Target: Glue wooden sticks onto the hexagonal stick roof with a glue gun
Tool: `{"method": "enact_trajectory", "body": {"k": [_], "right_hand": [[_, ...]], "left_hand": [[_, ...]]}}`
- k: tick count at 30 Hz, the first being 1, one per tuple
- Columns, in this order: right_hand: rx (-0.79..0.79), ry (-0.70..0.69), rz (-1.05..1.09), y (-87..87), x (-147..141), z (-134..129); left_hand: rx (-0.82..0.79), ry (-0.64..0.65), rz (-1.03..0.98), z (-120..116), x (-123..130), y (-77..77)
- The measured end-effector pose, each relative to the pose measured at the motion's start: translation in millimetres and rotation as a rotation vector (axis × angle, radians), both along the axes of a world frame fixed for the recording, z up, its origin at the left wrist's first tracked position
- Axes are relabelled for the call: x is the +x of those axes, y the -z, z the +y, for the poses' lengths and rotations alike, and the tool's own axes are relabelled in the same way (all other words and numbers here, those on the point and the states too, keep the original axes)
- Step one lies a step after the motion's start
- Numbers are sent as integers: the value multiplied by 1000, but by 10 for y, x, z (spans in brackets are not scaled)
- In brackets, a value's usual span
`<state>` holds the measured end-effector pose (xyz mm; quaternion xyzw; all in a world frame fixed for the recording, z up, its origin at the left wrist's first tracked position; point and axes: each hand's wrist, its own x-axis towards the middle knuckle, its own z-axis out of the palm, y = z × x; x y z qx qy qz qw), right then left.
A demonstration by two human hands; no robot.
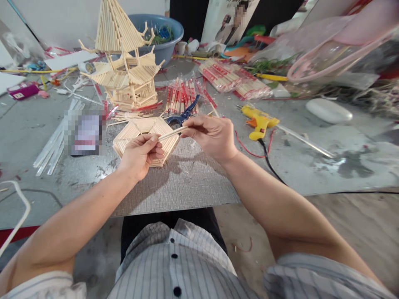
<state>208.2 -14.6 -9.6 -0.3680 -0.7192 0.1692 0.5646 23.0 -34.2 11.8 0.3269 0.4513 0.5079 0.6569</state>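
Between my two hands a pale wooden chopstick (172,133) is held at a slight slant; it may be a pair lying side by side. My left hand (141,153) pinches its left end, fingers curled. The other end sits between thumb and fingers of my right hand (212,135). Below and behind the hands lies a six-sided piece made of chopsticks (131,131), partly covered by my left hand. Just beyond my right hand is a dark blue cutter-like hand tool (187,113), its lower part partly hidden.
A chopstick pagoda model (127,79) stands at the back left, before a blue basin (174,35). Wrapped chopsticks (182,97) lie behind the hands. A yellow glue gun (260,120) with a black cord rests on the right. Clear glue sticks (57,135) lie left.
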Motion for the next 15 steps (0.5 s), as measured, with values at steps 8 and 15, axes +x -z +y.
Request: {"method": "enact_trajectory", "body": {"k": [8,15], "right_hand": [[8,-5,-6,1,5,2],[4,-7,-5,3,2,3]], "left_hand": [[10,4,2,-7,-4,5],[15,0,-19,-14,-3,2]]}}
